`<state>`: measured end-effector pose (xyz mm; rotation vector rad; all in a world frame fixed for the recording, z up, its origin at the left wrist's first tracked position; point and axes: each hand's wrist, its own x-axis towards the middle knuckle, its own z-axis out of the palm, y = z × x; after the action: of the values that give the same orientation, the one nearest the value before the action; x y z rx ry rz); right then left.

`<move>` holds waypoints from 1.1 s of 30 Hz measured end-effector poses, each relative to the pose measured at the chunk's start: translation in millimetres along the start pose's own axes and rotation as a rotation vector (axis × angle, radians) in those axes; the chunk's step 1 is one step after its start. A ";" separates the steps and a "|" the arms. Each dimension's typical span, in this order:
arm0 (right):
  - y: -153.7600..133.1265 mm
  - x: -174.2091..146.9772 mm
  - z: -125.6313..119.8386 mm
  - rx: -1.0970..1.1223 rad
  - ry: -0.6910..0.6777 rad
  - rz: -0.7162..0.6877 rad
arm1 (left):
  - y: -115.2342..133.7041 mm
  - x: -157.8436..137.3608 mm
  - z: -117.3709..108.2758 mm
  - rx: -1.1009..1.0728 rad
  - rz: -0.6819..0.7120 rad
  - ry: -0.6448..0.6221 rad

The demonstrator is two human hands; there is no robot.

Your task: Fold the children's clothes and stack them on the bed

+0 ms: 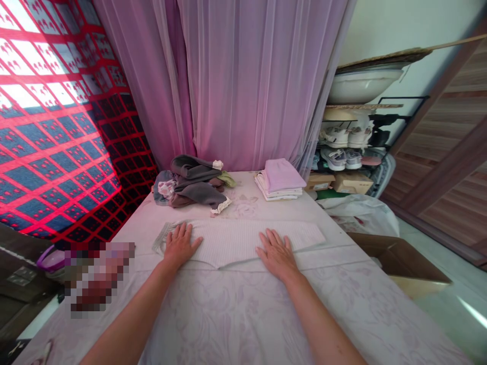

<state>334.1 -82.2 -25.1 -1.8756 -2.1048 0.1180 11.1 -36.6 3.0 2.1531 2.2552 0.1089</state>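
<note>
A pair of pale ribbed pants lies flat and folded lengthwise across the table, its gathered waistband at the left and the leg end at the right. My left hand rests on the pants close to the waistband, palm down with fingers spread. Further right, my right hand presses flat on the leg part, fingers apart. Behind the pants on the left sits a rumpled heap of dark clothes with cream ruffled cuffs. A neat stack of folded clothes, lilac on top, stands at the back right.
Purple curtains hang behind the table, and a red-and-black patterned cloth hangs at left. To the right are a shoe rack, a plastic bag and an open cardboard box. A blurred patch covers something at the table's left edge.
</note>
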 end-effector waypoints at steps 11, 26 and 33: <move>11.7 -4.2 -12.6 0.056 0.175 0.050 | 53.3 -41.5 18.8 -0.123 0.388 0.108; 85.2 -16.8 -48.3 -0.115 0.346 0.915 | 55.9 -45.8 17.5 -0.154 0.371 0.135; 88.2 -3.9 -61.2 0.067 0.280 0.970 | 56.0 -45.6 16.8 -0.195 0.366 0.132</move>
<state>436.3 -83.2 8.3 -2.5080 -0.8668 0.1253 70.2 -79.1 -11.5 2.4809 1.7886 0.4678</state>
